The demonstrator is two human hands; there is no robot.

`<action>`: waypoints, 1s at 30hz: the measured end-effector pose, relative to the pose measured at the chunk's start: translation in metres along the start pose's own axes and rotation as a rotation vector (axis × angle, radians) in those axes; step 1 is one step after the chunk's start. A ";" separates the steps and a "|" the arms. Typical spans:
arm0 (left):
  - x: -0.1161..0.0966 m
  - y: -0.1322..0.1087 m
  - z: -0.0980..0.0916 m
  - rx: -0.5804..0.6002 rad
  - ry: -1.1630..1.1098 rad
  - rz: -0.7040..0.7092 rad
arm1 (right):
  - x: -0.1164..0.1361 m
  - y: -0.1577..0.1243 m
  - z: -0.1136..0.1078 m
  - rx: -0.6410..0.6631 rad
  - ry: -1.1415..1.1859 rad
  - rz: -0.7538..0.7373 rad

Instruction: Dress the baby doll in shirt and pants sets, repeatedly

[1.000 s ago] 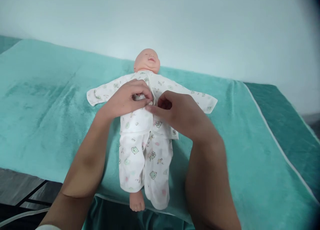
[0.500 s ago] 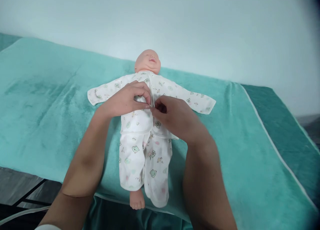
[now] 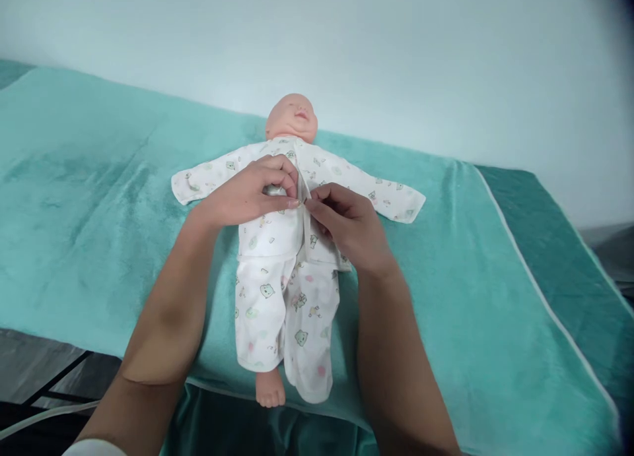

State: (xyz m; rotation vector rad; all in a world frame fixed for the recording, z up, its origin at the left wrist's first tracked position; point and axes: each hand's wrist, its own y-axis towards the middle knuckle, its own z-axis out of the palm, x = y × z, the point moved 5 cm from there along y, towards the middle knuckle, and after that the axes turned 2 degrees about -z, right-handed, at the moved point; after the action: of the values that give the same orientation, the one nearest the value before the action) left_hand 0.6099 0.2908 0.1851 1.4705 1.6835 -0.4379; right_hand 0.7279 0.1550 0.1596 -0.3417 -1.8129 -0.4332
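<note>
A baby doll (image 3: 292,116) lies on its back, dressed in a white printed baby jacket (image 3: 270,235) and matching trousers (image 3: 262,317). My left hand (image 3: 260,189) rests over the chest, its thumb and fingers closed on the jacket's front edge. Close beside it, my right hand (image 3: 347,222) pinches the other front edge, lifting that flap a little. The fingertips of both hands nearly meet at the middle of the jacket. Whatever small fastening lies between them is hidden. One bare foot (image 3: 270,389) sticks out of a trouser leg; the other leg's end covers its foot.
A green plush cover (image 3: 99,212) spreads over the table under the doll, with a darker green cloth (image 3: 555,231) at the right. A pale wall (image 3: 347,53) rises behind. At the lower left are a black metal frame (image 3: 59,380) and a pale cable (image 3: 49,420).
My right hand has turned and lifted slightly, raising the jacket's front edge so it stands up between the hands. My left hand keeps nearly the same place and grip.
</note>
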 end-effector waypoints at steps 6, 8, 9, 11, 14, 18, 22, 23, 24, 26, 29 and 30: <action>0.004 0.000 0.000 0.012 -0.040 0.016 | 0.002 -0.001 0.001 0.046 -0.012 -0.027; 0.004 0.000 0.000 0.012 -0.046 0.012 | 0.003 -0.001 0.000 0.053 0.005 -0.028; 0.004 0.000 0.001 0.012 -0.047 0.012 | 0.003 -0.001 -0.001 0.049 0.011 -0.025; 0.003 0.000 0.001 0.011 -0.047 0.013 | 0.003 0.000 -0.002 0.036 0.022 -0.008; 0.002 0.000 0.001 0.007 -0.038 0.013 | 0.001 0.001 -0.002 0.023 0.028 0.030; 0.002 0.001 0.002 0.003 -0.028 0.022 | 0.000 0.001 -0.003 0.017 -0.003 0.037; 0.002 0.001 0.002 0.013 -0.015 0.000 | 0.001 0.001 -0.003 0.007 -0.039 0.023; 0.001 0.001 0.002 0.015 -0.014 -0.009 | 0.001 0.001 -0.003 0.004 -0.045 0.016; 0.001 0.001 0.002 0.015 -0.012 -0.018 | 0.001 0.001 -0.003 0.001 -0.049 0.009; 0.001 0.001 0.003 0.007 -0.006 -0.029 | 0.002 0.002 -0.003 -0.002 -0.056 0.002; 0.002 0.002 0.003 -0.031 -0.001 -0.025 | 0.000 0.002 -0.002 -0.004 -0.050 0.006; 0.003 0.002 0.002 -0.054 -0.006 -0.020 | 0.000 0.002 -0.002 -0.006 -0.039 0.006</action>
State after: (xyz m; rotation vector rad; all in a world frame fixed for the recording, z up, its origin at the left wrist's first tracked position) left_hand 0.6122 0.2915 0.1820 1.4133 1.6934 -0.4047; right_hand 0.7308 0.1554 0.1602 -0.3622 -1.8481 -0.4305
